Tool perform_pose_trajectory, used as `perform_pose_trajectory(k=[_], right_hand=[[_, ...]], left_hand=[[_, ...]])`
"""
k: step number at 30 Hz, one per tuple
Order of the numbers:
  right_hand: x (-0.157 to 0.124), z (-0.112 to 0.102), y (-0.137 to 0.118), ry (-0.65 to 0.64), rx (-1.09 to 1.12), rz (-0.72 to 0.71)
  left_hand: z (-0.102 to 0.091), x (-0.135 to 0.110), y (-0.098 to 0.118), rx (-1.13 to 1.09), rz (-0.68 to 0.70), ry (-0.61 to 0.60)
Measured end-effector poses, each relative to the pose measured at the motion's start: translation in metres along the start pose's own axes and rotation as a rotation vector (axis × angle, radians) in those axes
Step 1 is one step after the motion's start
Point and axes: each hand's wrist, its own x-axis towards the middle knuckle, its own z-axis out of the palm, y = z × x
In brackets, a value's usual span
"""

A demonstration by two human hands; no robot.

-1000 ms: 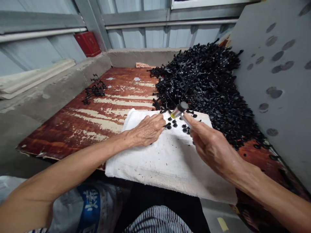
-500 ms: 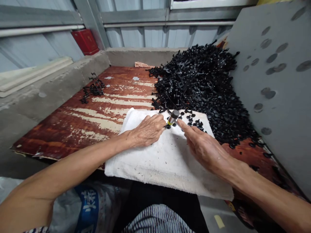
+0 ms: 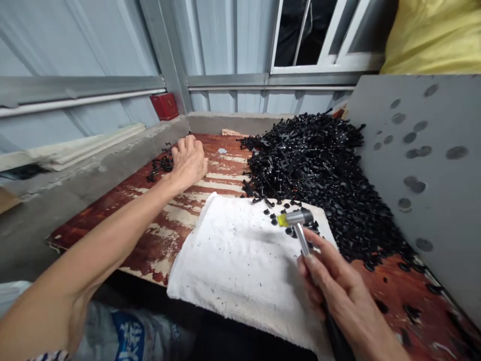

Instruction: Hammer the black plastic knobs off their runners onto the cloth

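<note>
My right hand (image 3: 334,283) grips a small hammer (image 3: 300,235) by its dark handle, with a metal head, one yellow face and one black face. The head is over the white cloth (image 3: 225,250), above several small round black plastic pieces (image 3: 274,220). My left hand (image 3: 189,159) is at the far left of the board, palm down with fingers curled, right beside a small heap of thin black plastic scraps (image 3: 162,163). Its fingertips are hidden, so what they hold cannot be made out.
A large pile of black plastic parts (image 3: 300,160) covers the board's right side, against a grey spotted panel (image 3: 413,150). The worn red-brown board (image 3: 180,215) meets a low concrete ledge (image 3: 124,160). A red box (image 3: 164,106) stands in the back corner.
My left hand has left the cloth and moved far left to the small scrap heap. My right hand has drawn back toward me with the hammer, its head now turned sideways. The view has tilted up.
</note>
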Motion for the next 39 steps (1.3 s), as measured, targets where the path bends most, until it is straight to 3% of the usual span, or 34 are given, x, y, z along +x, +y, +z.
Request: perform_pose_trajectory(k=[2,6,9,11,14,18,21,24,28,32,39], right_hand=[[-0.004,0.005,0.011,-0.013,0.067,0.063],[-0.001,0.011,0.02,-0.003,0.152,0.135],[-0.001,0.013,0.018,0.023,0.187,0.144],[-0.002,0.012,0.017,0.01,0.199,0.148],[-0.002,0.01,0.021,-0.024,0.24,0.118],[0.001,0.008,0.023,0.011,0.348,0.055],[0.003,0.008,0.021,0.048,0.377,0.035],[0.004,0.008,0.019,0.024,0.358,0.005],[0.005,0.005,0.02,0.017,0.344,-0.025],[0.007,0.004,0.023,-0.027,0.34,-0.038],[0.008,0.005,0.024,-0.034,0.341,-0.042]], left_hand=[[0.01,0.014,0.004,0.031,-0.092,0.048],[0.057,0.028,0.047,-0.314,-0.047,-0.28],[0.083,0.038,0.074,-0.44,-0.07,-0.35],[0.088,0.044,0.081,-0.534,-0.121,-0.393],[0.08,0.047,0.08,-0.687,-0.226,-0.446],[0.053,0.035,0.07,-0.939,-0.366,-0.453],[0.033,0.012,0.068,-1.331,-0.511,-0.538],[0.02,-0.023,0.083,-1.52,-0.47,-0.673],[0.009,-0.073,0.121,-1.552,-0.39,-0.819],[0.005,-0.102,0.15,-1.536,-0.362,-0.905],[0.008,-0.113,0.151,-1.563,-0.409,-1.024]])
